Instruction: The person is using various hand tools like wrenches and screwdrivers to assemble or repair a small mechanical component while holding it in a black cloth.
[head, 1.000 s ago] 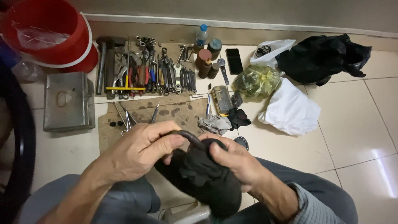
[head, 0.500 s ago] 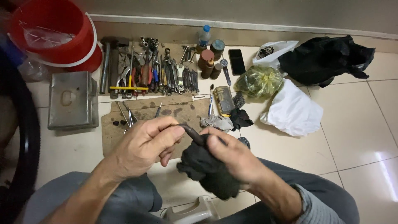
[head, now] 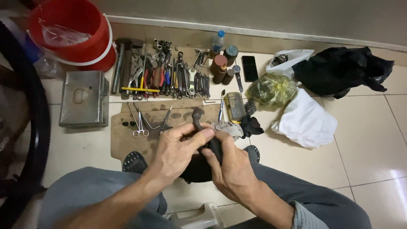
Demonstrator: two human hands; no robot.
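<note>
Bucket (head: 85,46) with clear plastic bag (head: 61,34)

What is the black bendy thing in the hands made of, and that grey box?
The black tube held by the left hand and right hand looks like matte rubber: it curves limply with no shine. The grey box seems dull metal, with faint sheen and crisp folded edges.

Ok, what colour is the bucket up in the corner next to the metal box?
The bucket is red with a white rim; the head view shows it at top left.

Both hands largely hide the black rubber piece (head: 199,167), perhaps tubing.
</note>
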